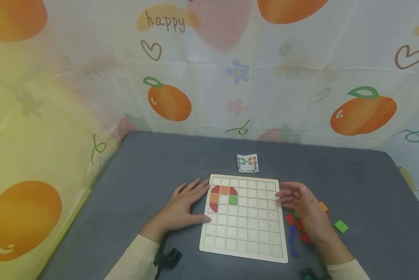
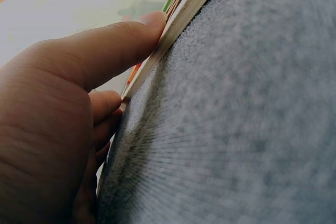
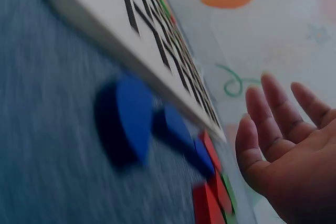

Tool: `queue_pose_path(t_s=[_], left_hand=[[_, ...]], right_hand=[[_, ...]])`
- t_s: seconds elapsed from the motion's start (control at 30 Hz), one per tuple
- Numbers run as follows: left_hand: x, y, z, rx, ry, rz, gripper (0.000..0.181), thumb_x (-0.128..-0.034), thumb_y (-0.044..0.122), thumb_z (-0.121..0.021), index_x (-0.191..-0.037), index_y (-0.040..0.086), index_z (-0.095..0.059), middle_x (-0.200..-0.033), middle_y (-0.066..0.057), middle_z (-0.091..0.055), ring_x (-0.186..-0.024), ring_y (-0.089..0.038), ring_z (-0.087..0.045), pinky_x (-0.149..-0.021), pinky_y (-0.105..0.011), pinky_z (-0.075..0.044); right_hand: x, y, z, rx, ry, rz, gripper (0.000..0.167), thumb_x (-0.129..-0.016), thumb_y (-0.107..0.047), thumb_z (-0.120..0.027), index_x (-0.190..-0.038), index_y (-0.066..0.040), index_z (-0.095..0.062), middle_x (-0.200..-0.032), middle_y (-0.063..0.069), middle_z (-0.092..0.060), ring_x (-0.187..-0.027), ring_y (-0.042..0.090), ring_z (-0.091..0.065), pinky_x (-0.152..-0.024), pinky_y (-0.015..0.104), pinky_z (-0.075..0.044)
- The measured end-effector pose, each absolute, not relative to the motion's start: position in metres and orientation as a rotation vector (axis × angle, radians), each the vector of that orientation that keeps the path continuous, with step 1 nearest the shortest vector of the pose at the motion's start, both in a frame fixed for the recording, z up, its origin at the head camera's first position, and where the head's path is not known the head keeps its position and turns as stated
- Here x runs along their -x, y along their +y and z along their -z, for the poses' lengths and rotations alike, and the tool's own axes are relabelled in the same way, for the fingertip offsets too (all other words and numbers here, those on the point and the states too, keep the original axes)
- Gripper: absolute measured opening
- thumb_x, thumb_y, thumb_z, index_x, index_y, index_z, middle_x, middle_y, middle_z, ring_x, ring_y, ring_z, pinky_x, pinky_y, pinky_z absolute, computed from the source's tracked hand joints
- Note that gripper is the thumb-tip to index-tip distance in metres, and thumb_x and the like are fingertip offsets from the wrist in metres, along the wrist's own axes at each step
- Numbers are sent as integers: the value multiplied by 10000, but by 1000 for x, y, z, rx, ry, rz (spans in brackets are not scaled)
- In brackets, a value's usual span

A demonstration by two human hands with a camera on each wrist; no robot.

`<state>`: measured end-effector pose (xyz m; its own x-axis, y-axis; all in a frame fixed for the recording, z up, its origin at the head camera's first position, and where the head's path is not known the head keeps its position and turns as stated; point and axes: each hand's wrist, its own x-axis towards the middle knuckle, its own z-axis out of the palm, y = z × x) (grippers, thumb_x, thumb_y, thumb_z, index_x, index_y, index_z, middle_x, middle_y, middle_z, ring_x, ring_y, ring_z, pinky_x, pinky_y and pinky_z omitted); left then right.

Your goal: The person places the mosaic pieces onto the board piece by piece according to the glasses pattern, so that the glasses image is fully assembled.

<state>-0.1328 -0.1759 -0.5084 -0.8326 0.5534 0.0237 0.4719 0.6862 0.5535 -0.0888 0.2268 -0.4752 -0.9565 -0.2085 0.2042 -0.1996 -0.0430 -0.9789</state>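
A pale wooden grid board (image 1: pixel 244 256) lies on the table. In its upper left cells sit red rounded-corner tiles (image 1: pixel 213 207), orange square tiles (image 1: pixel 224 190) and a green square tile (image 1: pixel 233 200). My left hand (image 1: pixel 179 212) rests at the board's left side, fingers spread, with thumb and fingertips touching the edge; the left wrist view shows the thumb (image 2: pixel 121 40) against the rim. By the right edge, my right hand (image 1: pixel 309 214) hovers over loose tiles, fingers loosely extended and holding nothing. Blue pieces (image 3: pixel 134 119) and red pieces (image 3: pixel 207 203) lie below it, partly hidden in the head view.
Behind the board lies a small printed pattern card (image 1: pixel 247 163). A loose green tile (image 1: pixel 341 226) lies to the right, and an orange tile (image 1: pixel 323 206) shows beside my right hand. The grey tabletop (image 1: pixel 132 175) meets a fruit-printed curtain (image 1: pixel 209 101) at the back and left.
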Motion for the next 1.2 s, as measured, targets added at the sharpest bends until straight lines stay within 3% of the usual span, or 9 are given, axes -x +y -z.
queue_pose_path(t_s=[0.13, 0.53, 0.7, 0.8, 0.97, 1.2], left_hand=[[132, -175, 507, -836, 2747, -844, 1021, -910, 655, -793, -1712, 168, -391, -1758, 78, -304, -1646, -241, -168, -1256, -646, -63], [130, -174, 503, -833, 2741, -858, 1012, -912, 644, -797, -1710, 165, -398, -1756, 73, -314, -1646, -246, -172, -1259, -642, -59], [130, -173, 503, -825, 2739, -869, 1013, -908, 633, -806, -1707, 160, -402, -1755, 67, -317, -1646, -247, -170, -1260, -638, -53], [131, -173, 504, -824, 2745, -863, 1016, -906, 640, -804, -1707, 160, -403, -1755, 68, -315, -1646, -246, -168, -1259, -639, -53], [131, -173, 505, -821, 2748, -845, 1024, -906, 652, -800, -1708, 159, -397, -1758, 69, -308, -1647, -244, -163, -1260, -640, -53], [131, -174, 506, -828, 2757, -841, 1024, -907, 656, -798, -1708, 159, -397, -1757, 63, -313, -1646, -255, -169, -1256, -650, -61]], right_hand=[[89, 240, 478, 409, 2219, 2243, 528, -1217, -305, -219, -1445, -17, -599, -1201, 196, -698, -1099, 272, -693, -947, 315, -544], [87, 275, 482, 306, 2392, 2171, 423, -1205, -183, -315, -1450, 43, -574, -1192, 162, -697, -1083, 225, -704, -927, 254, -537], [87, 283, 484, 217, 2550, 1881, 364, -1188, -156, -458, -1463, 66, -543, -1216, 91, -709, -1080, 136, -702, -894, 210, -530], [86, 286, 487, 197, 2552, 1781, 383, -1154, -134, -567, -1473, 74, -531, -1241, 120, -704, -1083, 101, -678, -876, 208, -534], [86, 286, 492, 217, 2571, 1654, 464, -1062, -117, -743, -1466, 39, -578, -1292, 179, -679, -1089, 119, -643, -880, 213, -530], [89, 285, 490, 291, 2725, 1283, 449, -985, -212, -853, -1385, -81, -698, -1306, 44, -679, -1140, 213, -643, -924, 306, -532]])
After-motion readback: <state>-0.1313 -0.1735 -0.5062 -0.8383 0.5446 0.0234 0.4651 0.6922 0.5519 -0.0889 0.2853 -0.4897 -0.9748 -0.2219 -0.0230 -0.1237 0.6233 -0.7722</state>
